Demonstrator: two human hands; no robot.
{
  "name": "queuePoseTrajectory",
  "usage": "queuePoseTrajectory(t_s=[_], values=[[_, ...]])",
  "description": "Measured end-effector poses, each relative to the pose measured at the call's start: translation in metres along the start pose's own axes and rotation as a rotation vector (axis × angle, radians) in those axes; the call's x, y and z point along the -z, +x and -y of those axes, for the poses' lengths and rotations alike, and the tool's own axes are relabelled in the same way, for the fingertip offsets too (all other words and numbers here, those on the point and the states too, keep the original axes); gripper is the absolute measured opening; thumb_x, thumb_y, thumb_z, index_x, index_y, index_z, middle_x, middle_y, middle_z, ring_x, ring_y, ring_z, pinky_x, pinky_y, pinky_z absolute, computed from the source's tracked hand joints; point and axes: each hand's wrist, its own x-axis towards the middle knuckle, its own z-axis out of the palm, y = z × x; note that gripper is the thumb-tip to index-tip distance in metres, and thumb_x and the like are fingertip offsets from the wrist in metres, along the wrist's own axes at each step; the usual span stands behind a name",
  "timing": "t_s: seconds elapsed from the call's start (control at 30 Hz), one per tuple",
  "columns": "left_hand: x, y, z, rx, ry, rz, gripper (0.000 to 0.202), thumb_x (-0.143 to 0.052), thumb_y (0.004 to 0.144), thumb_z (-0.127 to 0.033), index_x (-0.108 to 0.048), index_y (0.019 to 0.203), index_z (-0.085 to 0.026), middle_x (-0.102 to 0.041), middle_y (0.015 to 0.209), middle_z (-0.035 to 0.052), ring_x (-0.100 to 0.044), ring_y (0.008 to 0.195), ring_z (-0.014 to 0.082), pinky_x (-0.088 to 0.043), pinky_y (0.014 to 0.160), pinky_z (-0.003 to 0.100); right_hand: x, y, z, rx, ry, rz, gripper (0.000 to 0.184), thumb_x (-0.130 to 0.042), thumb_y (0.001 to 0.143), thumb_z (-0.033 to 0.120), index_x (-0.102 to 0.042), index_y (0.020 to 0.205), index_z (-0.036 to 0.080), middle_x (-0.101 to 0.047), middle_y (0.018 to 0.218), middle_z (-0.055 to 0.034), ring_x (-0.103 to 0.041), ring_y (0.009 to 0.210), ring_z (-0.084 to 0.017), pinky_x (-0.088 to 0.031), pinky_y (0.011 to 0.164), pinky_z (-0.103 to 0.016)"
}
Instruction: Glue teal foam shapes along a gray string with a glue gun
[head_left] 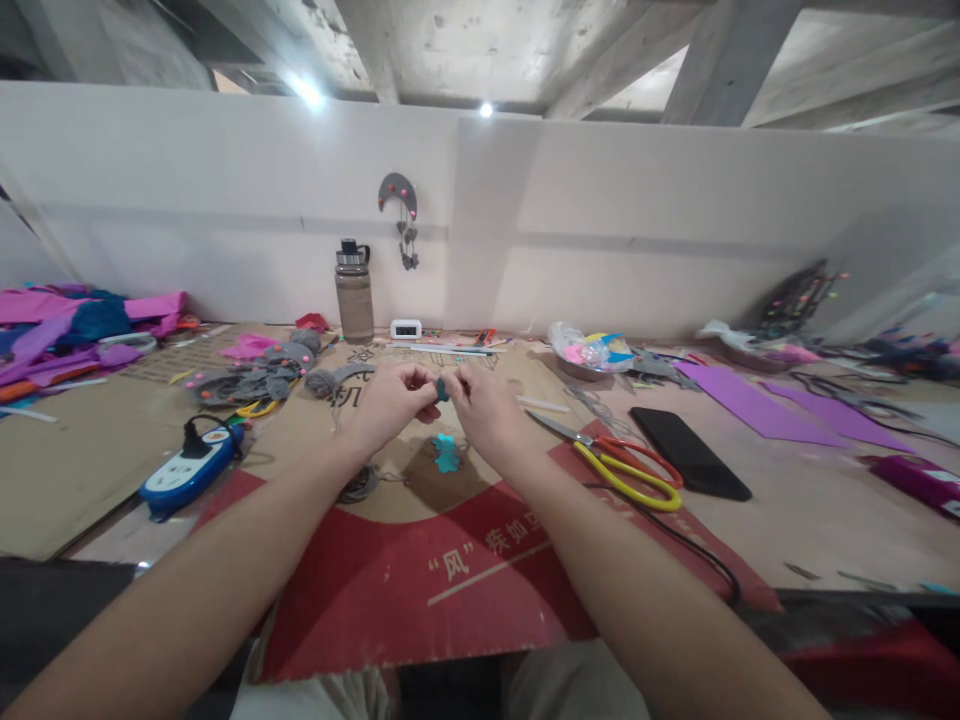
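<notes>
My left hand (401,397) and my right hand (480,405) meet over the middle of the cardboard sheet (360,590). Pinched between their fingertips is a small dark teal piece (442,390), perhaps felt. Just below the hands lies a bright turquoise flower-shaped cutout (446,453) with grey bits beside it. A coil of grey yarn (360,485) rests under my left wrist. To the right of my right hand are open scissors (626,470) with red and yellow handles.
A black phone (688,452) lies right of the scissors. On the left are a blue-and-white power strip (191,468) and grey felt pieces (255,375). A water bottle (354,295) and a small white clock (406,329) stand by the wall. Purple sheets (757,403) lie farther right.
</notes>
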Motion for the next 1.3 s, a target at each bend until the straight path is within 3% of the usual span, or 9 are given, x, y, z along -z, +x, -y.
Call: queuePoseTrajectory(t_s=[0.33,0.53,0.67,0.87,0.97,1.17,1.3], values=[[-0.003,-0.001,0.0,0.004,-0.132,-0.083,0.012,-0.059,0.072,-0.025,-0.058,0.075,-0.014,-0.063,0.059,0.0032,-0.062,0.054,0.0142,-0.05,0.051,0.024,-0.006,0.001,-0.002,-0.05,0.197,-0.055,0.028,-0.045,0.087,0.035,-0.058,0.069,0.018,-0.059,0.069,-0.0019,-0.049,0.064,-0.013,-0.032,0.059,-0.024],[-0.008,-0.001,0.003,0.002,-0.341,-0.086,0.016,-0.065,0.07,-0.027,-0.057,0.076,-0.014,-0.062,0.061,0.0025,-0.061,0.053,0.0132,-0.05,0.054,0.026,-0.005,0.002,-0.003,-0.131,0.346,-0.114,0.021,-0.054,0.082,0.038,-0.057,0.082,0.018,-0.058,0.065,0.001,-0.049,0.058,-0.012,-0.032,0.055,-0.023],[-0.008,-0.001,-0.001,0.07,-0.495,0.013,0.019,-0.068,0.067,-0.026,-0.058,0.076,-0.013,-0.063,0.069,0.0036,-0.062,0.059,0.0136,-0.05,0.056,0.026,-0.006,0.005,-0.009,-0.076,0.374,-0.097,0.02,-0.051,0.083,0.035,-0.06,0.076,0.018,-0.061,0.068,-0.0001,-0.051,0.062,-0.012,-0.034,0.058,-0.024],[0.005,0.004,0.0,0.109,-0.538,0.174,0.018,-0.068,0.065,-0.024,-0.063,0.078,-0.012,-0.063,0.075,0.005,-0.061,0.069,0.0154,-0.048,0.06,0.027,-0.006,0.011,-0.022,-0.033,0.425,-0.005,0.021,-0.051,0.083,0.034,-0.06,0.072,0.019,-0.059,0.062,0.0017,-0.049,0.058,-0.012,-0.034,0.056,-0.024],[0.013,0.007,0.003,0.123,-0.505,0.201,0.02,-0.065,0.066,-0.028,-0.066,0.077,-0.011,-0.064,0.077,0.0069,-0.06,0.072,0.016,-0.046,0.06,0.026,-0.001,0.012,-0.023,-0.01,0.377,0.047,0.019,-0.052,0.083,0.031,-0.06,0.071,0.019,-0.059,0.063,0.0015,-0.049,0.059,-0.012,-0.034,0.058,-0.024],[0.023,0.009,-0.001,0.096,-0.239,0.188,0.024,-0.065,0.071,-0.036,-0.066,0.07,-0.012,-0.059,0.06,0.0026,-0.051,0.053,0.0084,-0.037,0.049,0.021,0.008,0.01,-0.014,0.055,0.234,0.147,0.017,-0.056,0.081,0.028,-0.061,0.068,0.019,-0.059,0.064,0.0016,-0.048,0.061,-0.011,-0.031,0.058,-0.023],[0.024,0.007,-0.004,0.131,-0.137,0.257,0.025,-0.068,0.07,-0.037,-0.065,0.069,-0.012,-0.06,0.056,0.0027,-0.053,0.052,0.0094,-0.041,0.049,0.02,0.008,0.01,-0.013,0.091,0.218,0.17,0.017,-0.059,0.079,0.027,-0.058,0.065,0.018,-0.056,0.063,0.0018,-0.046,0.06,-0.01,-0.03,0.057,-0.022]])
